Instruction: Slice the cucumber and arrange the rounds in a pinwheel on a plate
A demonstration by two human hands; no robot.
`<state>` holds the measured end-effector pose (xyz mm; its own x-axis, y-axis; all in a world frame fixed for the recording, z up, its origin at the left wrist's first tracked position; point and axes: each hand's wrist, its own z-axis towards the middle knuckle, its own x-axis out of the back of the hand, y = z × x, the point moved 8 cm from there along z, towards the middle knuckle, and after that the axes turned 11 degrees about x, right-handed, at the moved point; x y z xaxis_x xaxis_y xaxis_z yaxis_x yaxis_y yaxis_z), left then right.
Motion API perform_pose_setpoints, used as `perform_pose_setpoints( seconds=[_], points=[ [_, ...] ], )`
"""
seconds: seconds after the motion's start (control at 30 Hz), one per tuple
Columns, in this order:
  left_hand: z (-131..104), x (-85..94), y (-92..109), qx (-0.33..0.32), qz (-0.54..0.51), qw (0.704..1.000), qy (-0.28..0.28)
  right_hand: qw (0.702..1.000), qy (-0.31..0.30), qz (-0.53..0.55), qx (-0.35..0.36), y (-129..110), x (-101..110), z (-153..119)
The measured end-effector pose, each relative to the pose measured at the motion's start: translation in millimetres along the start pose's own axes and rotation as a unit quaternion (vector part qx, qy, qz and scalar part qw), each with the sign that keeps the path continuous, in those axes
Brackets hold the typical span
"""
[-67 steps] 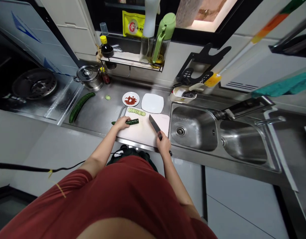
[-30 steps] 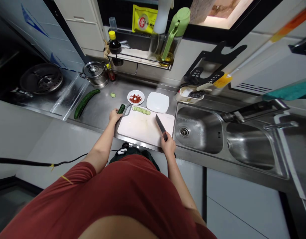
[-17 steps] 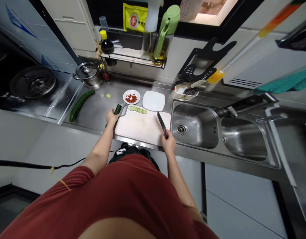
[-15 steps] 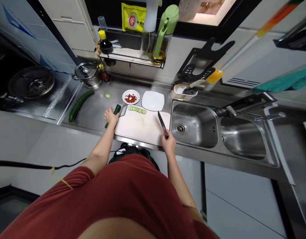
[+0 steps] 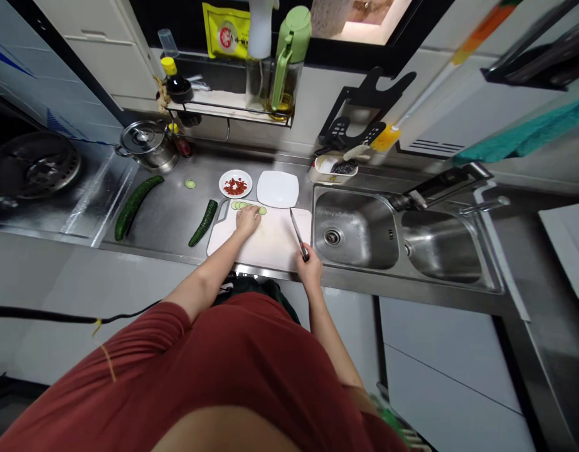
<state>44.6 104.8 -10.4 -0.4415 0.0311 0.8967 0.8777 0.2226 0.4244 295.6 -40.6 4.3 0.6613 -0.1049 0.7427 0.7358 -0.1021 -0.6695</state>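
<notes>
My right hand (image 5: 310, 263) is closed round the handle of a knife (image 5: 296, 231), whose blade points away from me over the right part of the white cutting board (image 5: 270, 242). At the board's far left, my left hand (image 5: 248, 220) touches a row of cucumber slices (image 5: 238, 205), covering some of them; its fingers look bent, and whether they grip a slice is hidden. A cut cucumber (image 5: 203, 223) lies on the counter just left of the board. Beyond the board stand a white square plate (image 5: 277, 188) and a round plate (image 5: 230, 176) with chopped red pieces.
A whole cucumber (image 5: 135, 207) and a cucumber end (image 5: 190, 184) lie on the steel counter further left. Behind them is a lidded pot (image 5: 150, 150). To the right is a double sink (image 5: 355, 213) with a faucet. A shelf (image 5: 223, 100) with bottles hangs above.
My left hand has let go of the cut cucumber, left it on the counter and moved right onto the slices. The knife stays in my right hand. The view has shifted slightly.
</notes>
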Motion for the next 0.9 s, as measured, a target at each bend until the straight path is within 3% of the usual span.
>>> perform_pose_setpoints(
  seconds=[0.3, 0.6, 0.9],
  points=[
    [16, -11.2, 6, 0.023, 0.041, 0.999, -0.022, 1.000, -0.001, 0.008, -0.011, 2, -1, -4],
    [22, -10.9, 4, 0.056, -0.022, 0.998, -0.031, 1.000, -0.005, 0.001, -0.013, 4, 0, -5],
    [14, -17.0, -31, 0.145, -0.166, 0.972, -0.085, 0.997, -0.057, -0.058, -0.008, -2, -8, -2]
  ],
)
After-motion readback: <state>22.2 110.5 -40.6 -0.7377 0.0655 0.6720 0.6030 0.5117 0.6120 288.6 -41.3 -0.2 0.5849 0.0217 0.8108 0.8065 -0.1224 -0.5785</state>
